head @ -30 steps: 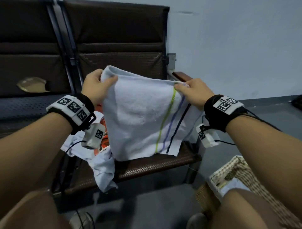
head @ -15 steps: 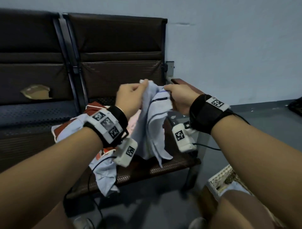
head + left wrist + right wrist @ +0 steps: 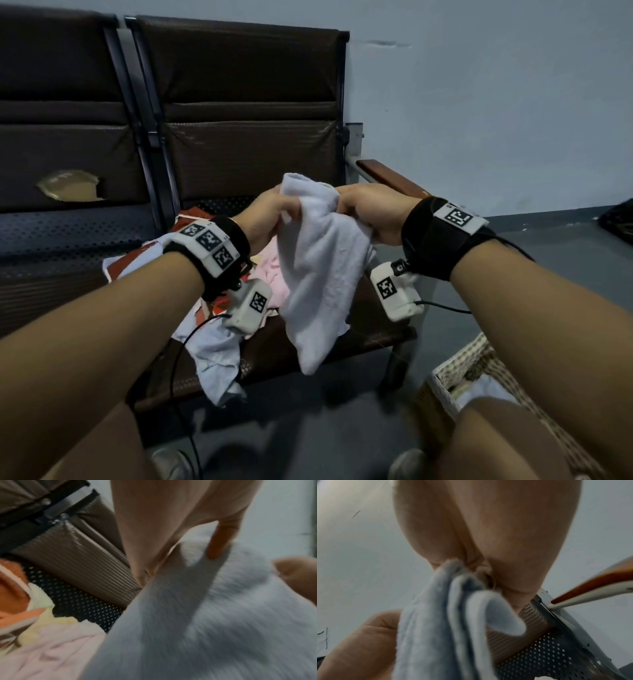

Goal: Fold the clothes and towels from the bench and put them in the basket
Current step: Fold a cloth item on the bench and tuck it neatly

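Gripping one white towel (image 3: 318, 274), both hands' fingers (image 3: 287, 209) clamp its bunched top above one bench (image 3: 373, 337).

Clothes pile (image 3: 219, 308) crowds the bench (image 3: 370, 339) seat; floor (image 3: 325, 428) below lies open.

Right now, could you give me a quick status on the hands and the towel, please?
Both hands, left and right, gripping towel top. Towel hanging over bench. Basket unobstructed.

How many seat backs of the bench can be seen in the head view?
2: one seat back behind the hands, and another to its left, cut by the frame edge. More may be hidden beyond.
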A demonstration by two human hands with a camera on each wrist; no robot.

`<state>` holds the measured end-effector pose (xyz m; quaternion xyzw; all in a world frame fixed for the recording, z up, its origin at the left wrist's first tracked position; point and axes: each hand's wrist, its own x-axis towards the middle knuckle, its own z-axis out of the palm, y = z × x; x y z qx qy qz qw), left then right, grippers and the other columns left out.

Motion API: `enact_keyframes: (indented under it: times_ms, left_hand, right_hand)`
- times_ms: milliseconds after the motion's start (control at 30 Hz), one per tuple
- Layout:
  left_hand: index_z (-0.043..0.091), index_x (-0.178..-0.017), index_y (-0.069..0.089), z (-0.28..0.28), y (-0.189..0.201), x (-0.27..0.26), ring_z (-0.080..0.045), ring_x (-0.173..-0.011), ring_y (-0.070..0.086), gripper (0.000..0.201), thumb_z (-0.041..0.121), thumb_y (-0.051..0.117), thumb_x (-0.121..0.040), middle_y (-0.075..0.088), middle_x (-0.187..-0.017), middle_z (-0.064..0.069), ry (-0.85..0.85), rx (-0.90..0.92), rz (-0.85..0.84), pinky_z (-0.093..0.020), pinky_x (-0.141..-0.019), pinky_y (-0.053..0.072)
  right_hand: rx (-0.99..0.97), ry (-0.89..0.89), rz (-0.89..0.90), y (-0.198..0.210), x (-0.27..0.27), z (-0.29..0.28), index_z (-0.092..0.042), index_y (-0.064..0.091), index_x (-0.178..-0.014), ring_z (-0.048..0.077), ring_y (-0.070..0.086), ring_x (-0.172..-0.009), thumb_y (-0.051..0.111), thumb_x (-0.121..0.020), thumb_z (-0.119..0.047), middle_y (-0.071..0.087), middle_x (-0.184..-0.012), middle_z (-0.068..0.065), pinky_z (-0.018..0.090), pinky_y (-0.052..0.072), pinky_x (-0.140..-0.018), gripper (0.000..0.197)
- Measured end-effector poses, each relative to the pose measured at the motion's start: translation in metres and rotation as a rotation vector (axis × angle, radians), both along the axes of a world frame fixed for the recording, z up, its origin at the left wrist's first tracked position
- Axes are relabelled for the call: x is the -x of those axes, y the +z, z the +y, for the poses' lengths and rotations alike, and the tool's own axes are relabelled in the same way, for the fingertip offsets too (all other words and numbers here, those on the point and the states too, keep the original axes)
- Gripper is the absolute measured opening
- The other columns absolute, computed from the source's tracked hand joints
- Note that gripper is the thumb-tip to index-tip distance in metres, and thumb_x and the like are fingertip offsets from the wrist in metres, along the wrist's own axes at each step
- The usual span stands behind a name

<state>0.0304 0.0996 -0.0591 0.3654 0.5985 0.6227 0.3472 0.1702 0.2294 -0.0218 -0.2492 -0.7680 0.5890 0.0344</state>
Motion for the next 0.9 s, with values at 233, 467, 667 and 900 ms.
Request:
enact_keyframes:
  times_ms: [233,467,667,900]
  left_hand:
    - [-0.001,-0.104,0.074,0.012,-0.002,0.031,-0.035,-0.102,0.069,0.023,0.008,0.071,-0.083,0.072,-0.108,-0.025,0.128,0.174,0.141,-0.043,-0.089,0.054]
    - [0.021,-0.092,0.079,0.043,0.010,0.075,-0.017,-0.088,0.071,0.013,0.027,0.069,-0.086,0.077,-0.089,-0.004,0.420,0.168,0.635,-0.040,-0.078,0.057]
    - [0.024,-0.093,0.078,0.067,0.049,0.104,-0.012,-0.089,0.070,0.021,0.014,0.061,-0.085,0.076,-0.092,-0.001,0.480,-0.123,0.487,-0.034,-0.081,0.057]
    - [0.015,-0.088,0.076,0.027,0.004,0.095,-0.011,-0.077,0.061,0.009,0.009,0.072,-0.084,0.070,-0.079,0.001,0.365,-0.093,0.345,-0.028,-0.069,0.048]
  right_hand:
    - [-0.347,0.054,-0.191,-0.009,0.005,0.039,-0.014,0.075,-0.101,0.026,0.073,-0.093,0.082,-0.078,-0.038,0.076,-0.099,0.008,0.040,0.061,-0.085,0.034]
    - [-0.486,-0.268,0.078,-0.018,0.040,0.077,-0.027,0.072,-0.083,0.015,0.068,-0.082,0.071,-0.090,-0.029,0.072,-0.087,-0.003,0.025,0.052,-0.065,0.008]
    - [-0.562,-0.411,0.429,0.010,0.082,0.087,-0.025,0.063,-0.070,0.006,0.053,-0.066,0.061,-0.090,-0.023,0.059,-0.066,-0.014,0.021,0.040,-0.059,0.020]
    - [-0.497,-0.266,0.376,-0.025,0.067,0.072,-0.027,0.067,-0.081,-0.007,0.055,-0.060,0.056,-0.095,-0.021,0.062,-0.074,-0.009,0.012,0.043,-0.056,0.018]
